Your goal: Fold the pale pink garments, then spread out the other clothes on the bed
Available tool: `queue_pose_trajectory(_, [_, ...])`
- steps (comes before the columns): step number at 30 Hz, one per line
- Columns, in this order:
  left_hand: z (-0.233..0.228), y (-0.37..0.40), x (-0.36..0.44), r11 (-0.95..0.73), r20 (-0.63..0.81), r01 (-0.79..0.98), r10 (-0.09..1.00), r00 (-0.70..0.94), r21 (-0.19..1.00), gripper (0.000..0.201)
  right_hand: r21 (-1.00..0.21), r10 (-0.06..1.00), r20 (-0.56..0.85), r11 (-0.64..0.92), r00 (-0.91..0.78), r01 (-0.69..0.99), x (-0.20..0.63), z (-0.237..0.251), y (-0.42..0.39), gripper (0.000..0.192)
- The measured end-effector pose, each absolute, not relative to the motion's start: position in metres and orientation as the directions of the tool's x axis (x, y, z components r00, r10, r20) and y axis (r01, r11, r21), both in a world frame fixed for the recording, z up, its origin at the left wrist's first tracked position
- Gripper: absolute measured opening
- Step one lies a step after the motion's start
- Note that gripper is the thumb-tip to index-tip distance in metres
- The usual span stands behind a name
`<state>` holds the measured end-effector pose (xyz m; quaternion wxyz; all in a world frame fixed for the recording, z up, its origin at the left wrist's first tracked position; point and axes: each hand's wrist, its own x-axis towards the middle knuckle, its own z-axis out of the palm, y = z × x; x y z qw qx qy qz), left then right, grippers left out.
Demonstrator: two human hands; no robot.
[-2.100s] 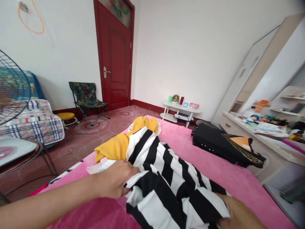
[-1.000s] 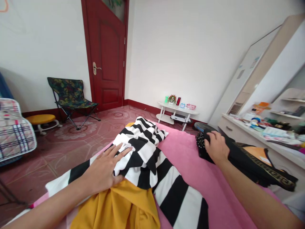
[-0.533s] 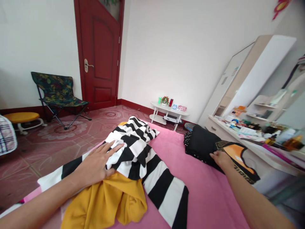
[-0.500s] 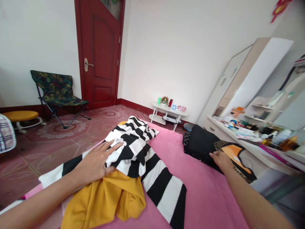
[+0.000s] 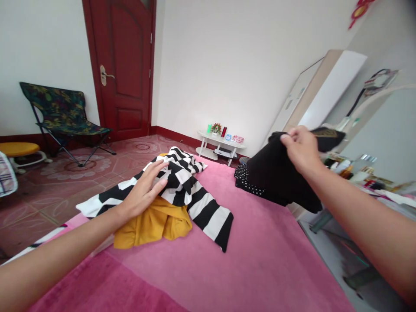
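Observation:
My left hand (image 5: 147, 188) is open, fingers stretched out over a crumpled black-and-white striped garment (image 5: 208, 208); whether it presses on the cloth I cannot tell. A mustard-yellow garment (image 5: 156, 225) lies partly under the striped one. On the right, my right hand (image 5: 300, 145) is closed on a black garment (image 5: 269, 167), pinching its upper edge and lifting it. The black cloth hangs down, with a printed part showing beyond the hand. Beneath it lies a black cloth with white dots (image 5: 247, 180), partly hidden.
Everything lies on a pink bed cover (image 5: 247, 251). To the right stands a dressing table with bottles (image 5: 364, 162). Farther off are a low white table (image 5: 222, 142), a folding chair (image 5: 61, 110), a yellow stool (image 5: 19, 149) and a red door (image 5: 126, 69).
My right hand has raised the black garment off the dotted cloth, folding its printed part up and away. My left hand stays by the striped garment. The view has shifted to the right.

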<state>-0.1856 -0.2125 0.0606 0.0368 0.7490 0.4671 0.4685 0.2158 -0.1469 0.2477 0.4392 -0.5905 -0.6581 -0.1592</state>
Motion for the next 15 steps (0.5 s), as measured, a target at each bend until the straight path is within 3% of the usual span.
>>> queue_pose_trajectory(2, [0.080,-0.225,-0.168,-0.608,0.708,0.571,0.703,0.064,0.552,0.048,-0.276,0.744,0.626,0.492,-0.234,0.825,0.171,0.229,-0.205,0.014])
queue_pose_trajectory(4, [0.098,-0.238,-0.154,-0.650,0.734,0.478,0.679,0.016,0.591,0.047,-0.287,0.781,0.315,0.621,-0.540,0.730,0.138,0.195,-0.268,0.009])
queue_pose_trajectory(6, [0.109,-0.249,-0.145,-0.674,0.746,0.418,0.666,-0.013,0.609,0.047,-0.352,0.687,-0.050,0.667,-0.725,0.656,0.126,0.159,-0.317,0.010])
queue_pose_trajectory(8, [0.112,-0.256,-0.140,-0.672,0.740,0.429,0.673,0.011,0.604,0.044,-0.352,0.648,-0.213,0.648,-0.732,0.676,0.133,0.129,-0.337,0.009])
queue_pose_trajectory(10, [0.105,-0.257,-0.138,-0.642,0.698,0.505,0.709,0.105,0.577,0.042,-0.303,0.743,-0.170,0.585,-0.647,0.752,0.153,0.110,-0.327,0.011])
queue_pose_trajectory(12, [0.090,-0.255,-0.138,-0.600,0.598,0.603,0.765,0.239,0.526,0.044,-0.238,0.854,-0.001,0.505,-0.521,0.830,0.180,0.095,-0.295,0.015])
queue_pose_trajectory(15, [0.056,-0.252,-0.139,-0.540,0.384,0.705,0.837,0.390,0.461,0.062,-0.133,0.911,0.179,0.397,-0.372,0.908,0.227,0.071,-0.239,0.030])
